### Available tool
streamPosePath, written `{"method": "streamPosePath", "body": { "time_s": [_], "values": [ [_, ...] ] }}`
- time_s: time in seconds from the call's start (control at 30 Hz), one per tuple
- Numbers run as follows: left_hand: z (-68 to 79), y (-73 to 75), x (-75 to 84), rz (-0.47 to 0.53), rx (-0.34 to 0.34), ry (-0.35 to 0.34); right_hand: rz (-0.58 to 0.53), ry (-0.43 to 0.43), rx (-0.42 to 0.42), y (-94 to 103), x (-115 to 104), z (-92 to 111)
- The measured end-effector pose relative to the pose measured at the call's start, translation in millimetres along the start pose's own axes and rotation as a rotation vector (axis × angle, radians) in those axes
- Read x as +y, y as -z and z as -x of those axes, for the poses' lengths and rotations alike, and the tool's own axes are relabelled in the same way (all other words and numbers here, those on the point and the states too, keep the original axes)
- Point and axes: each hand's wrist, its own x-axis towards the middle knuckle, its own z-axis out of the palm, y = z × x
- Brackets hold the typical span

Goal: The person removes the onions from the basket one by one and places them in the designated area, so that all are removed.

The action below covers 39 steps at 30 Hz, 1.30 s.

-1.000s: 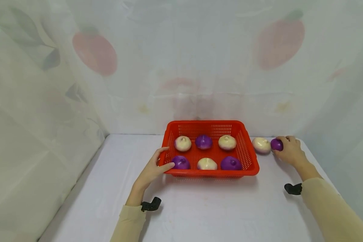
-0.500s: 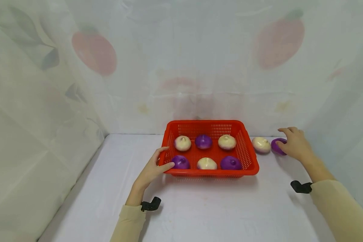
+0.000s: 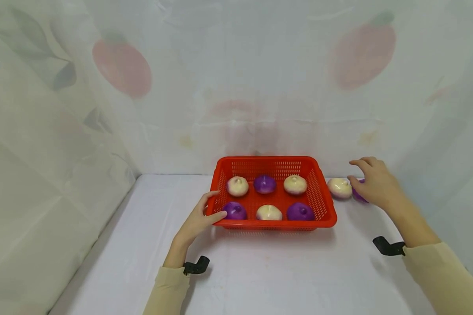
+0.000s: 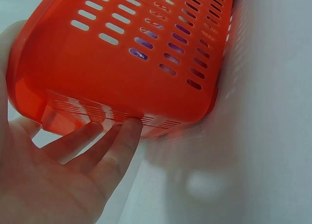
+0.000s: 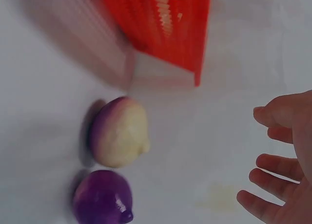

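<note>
My left hand (image 3: pixel 195 225) holds the red plastic basket (image 3: pixel 276 225) at its left front corner; the thumb lies over the rim, and in the left wrist view its fingers (image 4: pixel 114 158) touch the outer slotted wall. Spread and holding nothing, my right hand (image 3: pixel 378 186) hovers above the table at the right. It partly hides a purple onion-like vegetable (image 3: pixel 358 196) in the head view. Beside that one lies a cream turnip (image 3: pixel 340 188) with a purple underside. The right wrist view shows the turnip (image 5: pixel 121 132) and the purple one (image 5: pixel 103 197) apart from the fingers.
Inside the basket, cream turnips (image 3: pixel 237 186) and purple onion-like pieces (image 3: pixel 265 184) alternate in two rows. A white cloth covers the table (image 3: pixel 268 271). Pale curtains with fruit prints (image 3: pixel 236 78) stand close behind and at both sides.
My right hand has let go of the purple onion-like vegetable, drawn back and lifted, then swung left above it. The left hand and basket have stayed in place.
</note>
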Motion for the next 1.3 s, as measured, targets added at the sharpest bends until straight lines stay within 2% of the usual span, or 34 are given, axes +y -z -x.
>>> {"method": "streamPosePath", "body": {
  "time_s": [0.23, 0.43, 0.67, 0.83, 1.3],
  "values": [
    [-1.5, 0.4, -2.3, -0.013, 0.009, 0.002, -0.040, 0.111, 0.053, -3.3, -24.0, 1.2],
    [-0.4, 0.0, -2.8, -0.017, 0.007, 0.006, -0.094, 0.164, 0.061, -6.1, -43.5, 3.7],
    [-0.4, -0.4, -3.6, -0.011, 0.008, 0.000, -0.131, 0.191, 0.011, -6.9, -67.5, 8.3],
    [-0.3, -0.1, -1.9, -0.011, 0.002, 0.002, -0.131, 0.241, -0.012, -11.6, -80.5, 10.0],
    [-1.2, 0.3, -2.2, -0.012, 0.010, -0.010, -0.117, 0.262, -0.176, -31.6, -113.6, 6.0]
  ]
}}
